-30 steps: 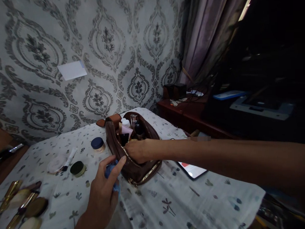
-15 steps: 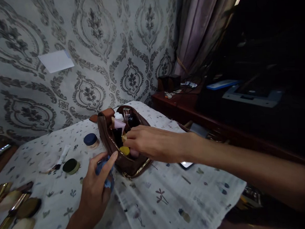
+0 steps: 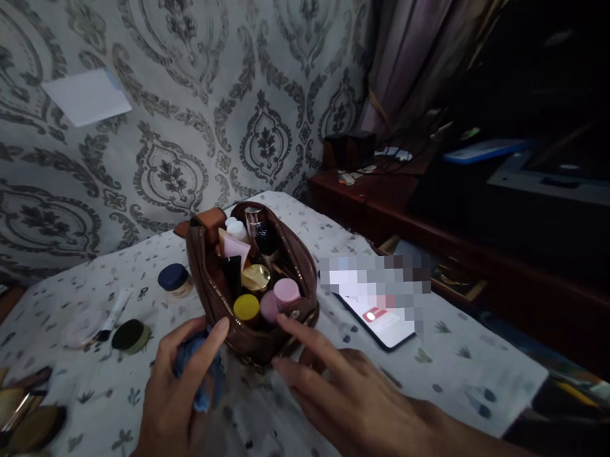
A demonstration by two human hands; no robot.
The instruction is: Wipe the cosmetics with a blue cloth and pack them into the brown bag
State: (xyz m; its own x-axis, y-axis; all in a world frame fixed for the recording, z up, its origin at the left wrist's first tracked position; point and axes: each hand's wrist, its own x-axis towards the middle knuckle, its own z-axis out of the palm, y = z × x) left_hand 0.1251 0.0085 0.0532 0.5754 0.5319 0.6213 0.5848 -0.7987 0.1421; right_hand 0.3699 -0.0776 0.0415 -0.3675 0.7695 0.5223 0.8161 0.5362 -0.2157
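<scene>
A brown leather bag (image 3: pixel 261 343) stands unzipped on the cloth. Inside it are a yellow-lidded jar (image 3: pixel 246 308), a gold-lidded jar (image 3: pixel 256 277), two pink-topped containers, a pink tube (image 3: pixel 234 247), white caps and a dark bottle (image 3: pixel 265 242) with a shiny cap. My left hand (image 3: pixel 178 386) is curled around a crumpled blue cloth (image 3: pixel 203 395), its index fingertip against the bag's near left side. My right hand (image 3: pixel 345 397) is at the bag's front edge, fingers apart and holding nothing visible; its index fingertip reaches the rim by the pink container (image 3: pixel 286 292).
Left of the bag are a blue-lidded jar (image 3: pixel 174 280), a dark green-lidded jar (image 3: pixel 131 336), a white tube (image 3: pixel 118 311) and several brushes and compacts. A lit phone (image 3: pixel 393 329) lies to the right. Beyond is a dark red desk (image 3: pixel 354 197) with an open drawer.
My right hand has come out of the bag and back to its front edge. The gold-lidded jar now shows inside. My left hand still holds the blue cloth. The view has shifted rightward.
</scene>
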